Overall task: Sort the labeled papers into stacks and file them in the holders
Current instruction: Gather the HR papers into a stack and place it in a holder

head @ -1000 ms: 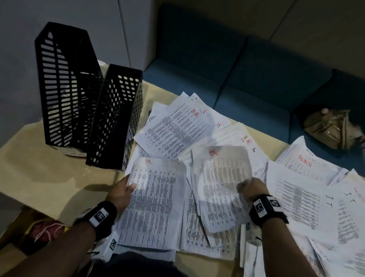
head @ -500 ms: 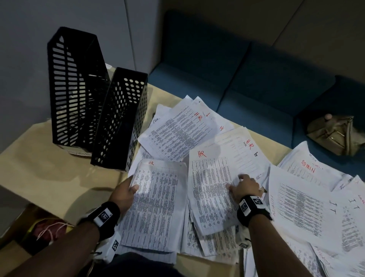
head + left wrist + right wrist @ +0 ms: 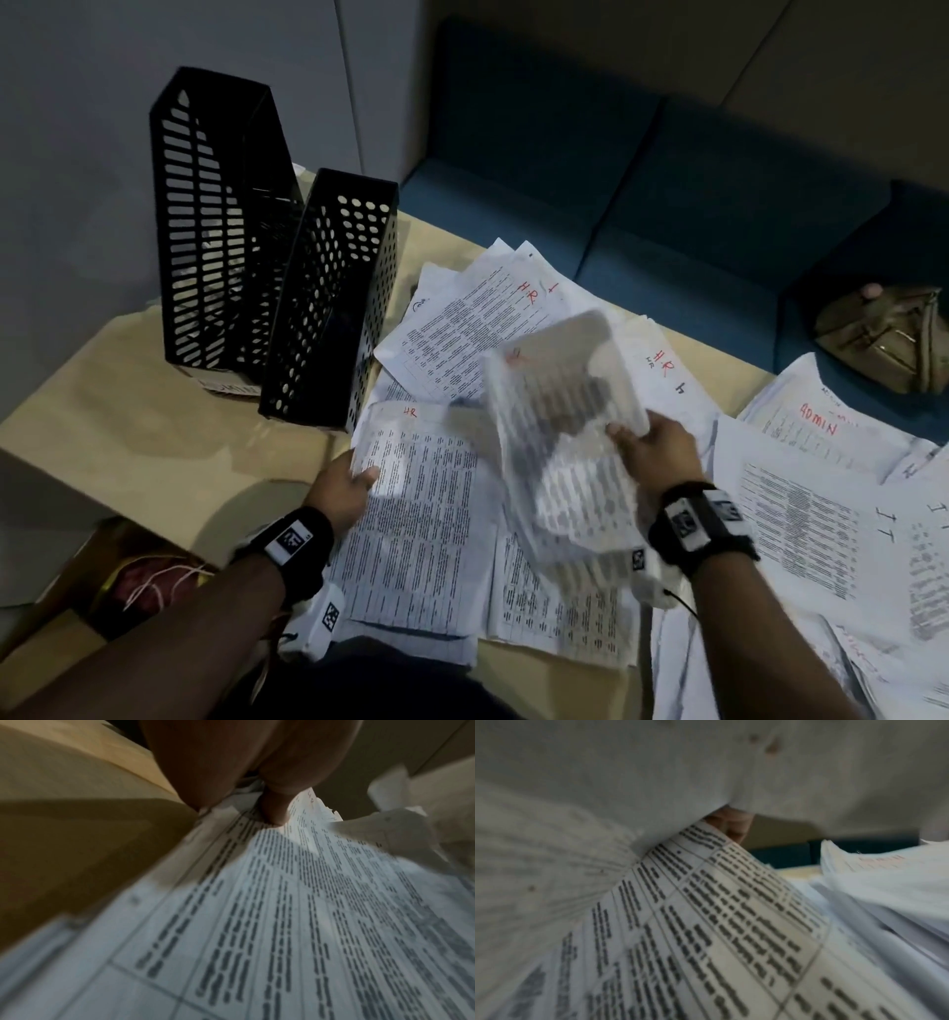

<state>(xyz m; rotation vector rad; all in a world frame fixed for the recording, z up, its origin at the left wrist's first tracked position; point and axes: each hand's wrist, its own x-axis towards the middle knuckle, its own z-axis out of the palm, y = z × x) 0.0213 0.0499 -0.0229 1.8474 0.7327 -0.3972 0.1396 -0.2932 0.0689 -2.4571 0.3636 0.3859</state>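
Printed papers with red labels cover the table (image 3: 128, 426). My left hand (image 3: 354, 483) holds the left edge of the HR stack (image 3: 421, 519); in the left wrist view its thumb (image 3: 275, 809) presses on the stack's top sheet (image 3: 282, 923). My right hand (image 3: 652, 447) pinches a single HR sheet (image 3: 560, 411) by its right edge and holds it, curved and blurred, above the papers between the stack and the loose HR pages (image 3: 493, 318). The right wrist view shows that sheet (image 3: 706, 923) bent over my fingertips (image 3: 731, 825). Two black holders, one slotted (image 3: 221, 221) and one perforated (image 3: 334, 303), stand upright at the back left.
An ADMIN pile (image 3: 816, 426) and IT pages (image 3: 888, 524) lie to the right. A blue sofa (image 3: 667, 205) runs behind the table with a tan bag (image 3: 893, 339) on it. A box with cords (image 3: 149, 580) sits below the table's left edge.
Half a second ago the right hand lay on an HR sheet flat on the pile; now that sheet is lifted and swinging left toward the stack. The left hand has stayed at the stack's edge.
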